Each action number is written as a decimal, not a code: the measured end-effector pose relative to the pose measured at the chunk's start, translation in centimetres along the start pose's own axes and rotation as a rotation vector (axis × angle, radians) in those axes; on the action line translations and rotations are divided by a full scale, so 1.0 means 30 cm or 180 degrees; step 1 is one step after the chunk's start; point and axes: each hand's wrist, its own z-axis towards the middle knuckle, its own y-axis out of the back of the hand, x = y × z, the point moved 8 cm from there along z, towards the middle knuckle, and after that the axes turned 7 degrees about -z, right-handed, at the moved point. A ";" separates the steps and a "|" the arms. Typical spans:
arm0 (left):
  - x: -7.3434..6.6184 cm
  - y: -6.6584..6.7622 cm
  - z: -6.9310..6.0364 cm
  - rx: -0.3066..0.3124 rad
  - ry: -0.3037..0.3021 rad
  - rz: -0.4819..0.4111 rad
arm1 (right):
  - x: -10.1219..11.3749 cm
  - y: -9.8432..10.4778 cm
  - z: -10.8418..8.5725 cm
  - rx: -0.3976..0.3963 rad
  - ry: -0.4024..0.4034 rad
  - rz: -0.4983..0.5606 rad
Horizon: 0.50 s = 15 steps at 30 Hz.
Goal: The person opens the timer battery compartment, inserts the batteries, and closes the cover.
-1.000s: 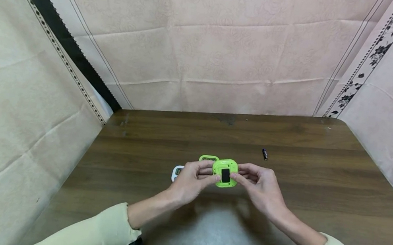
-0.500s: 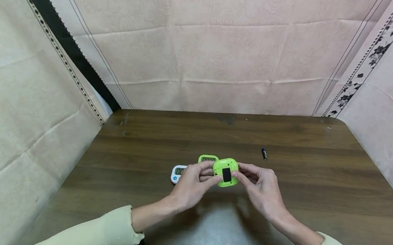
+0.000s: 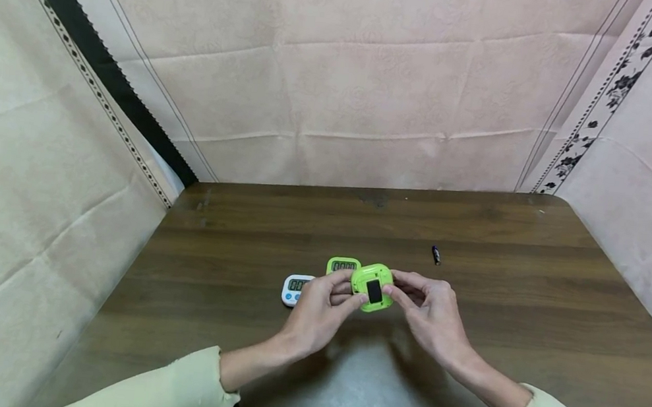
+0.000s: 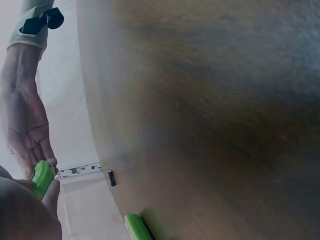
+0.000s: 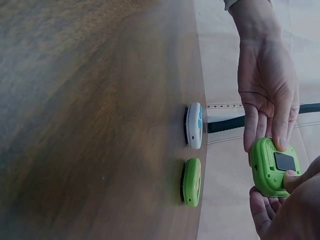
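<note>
green timer [image 3: 372, 288], left fingers [image 3: 353, 302] and right fingers [image 3: 397, 296] both pinching it, small battery [image 3: 436, 255] beyond

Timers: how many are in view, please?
3: the held green timer between left hand and right hand; a second green timer and, to its left, a white timer on the table, both partly hidden in the head view.

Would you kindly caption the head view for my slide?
Left hand and right hand hold a green timer above a table with a white timer, second green timer and battery.
</note>
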 end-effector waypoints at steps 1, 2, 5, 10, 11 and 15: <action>-0.002 -0.002 -0.001 0.0002 -0.0027 0.0003 | -0.004 0.000 0.000 -0.0004 -0.0010 -0.0041; -0.002 -0.004 -0.001 0.0003 -0.0048 0.0011 | -0.008 0.000 0.001 -0.0003 -0.0023 -0.0085; -0.005 -0.005 -0.001 0.0013 -0.0078 0.0035 | -0.020 0.004 0.004 0.0025 -0.0034 -0.0171; 0.010 0.010 0.008 0.0029 0.0065 -0.0042 | -0.038 0.005 0.013 0.0250 -0.0123 0.0091; 0.014 0.013 0.011 0.0029 0.0115 -0.0082 | -0.042 0.005 0.015 0.0280 -0.0180 0.0163; 0.029 0.021 0.019 0.0035 0.0250 -0.0224 | -0.060 0.008 0.022 0.0235 -0.0455 0.0486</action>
